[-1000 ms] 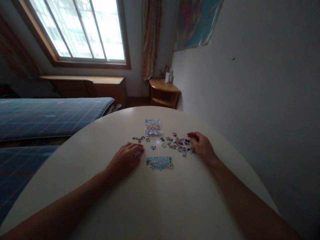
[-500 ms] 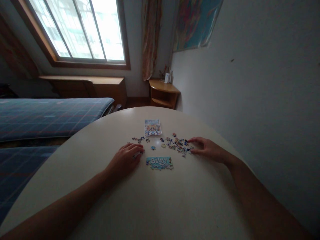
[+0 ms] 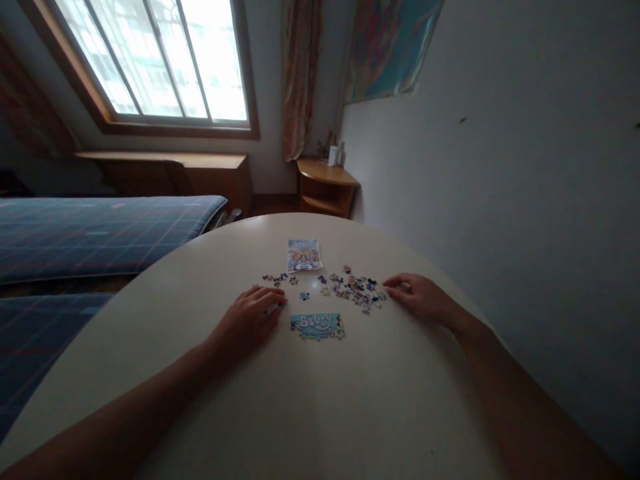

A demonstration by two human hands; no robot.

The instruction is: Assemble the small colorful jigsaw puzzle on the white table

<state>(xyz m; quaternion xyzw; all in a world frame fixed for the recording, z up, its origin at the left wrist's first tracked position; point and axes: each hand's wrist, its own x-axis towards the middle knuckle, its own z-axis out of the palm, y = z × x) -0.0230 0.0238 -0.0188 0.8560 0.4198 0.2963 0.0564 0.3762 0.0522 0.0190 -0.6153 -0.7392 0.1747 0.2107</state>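
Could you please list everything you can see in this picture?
table: one, off-white, round, foreground.
joined strip: one, blue, between the hands.
picture card: one, multicoloured, beyond the strip.
loose pieces: many, multicoloured, heaped by the right hand, a few left of the card.
bed: one or two, blue plaid, left.
window: one, bright, top left.
bench: one, wooden, under the window.
curtain: one, orange-patterned, right of the window.
poster: one, blue and red, right wall.
shelf: one, wooden, far corner.
left hand: one, palm down, left of the strip.
right hand: one, fingertips at the heap's edge.
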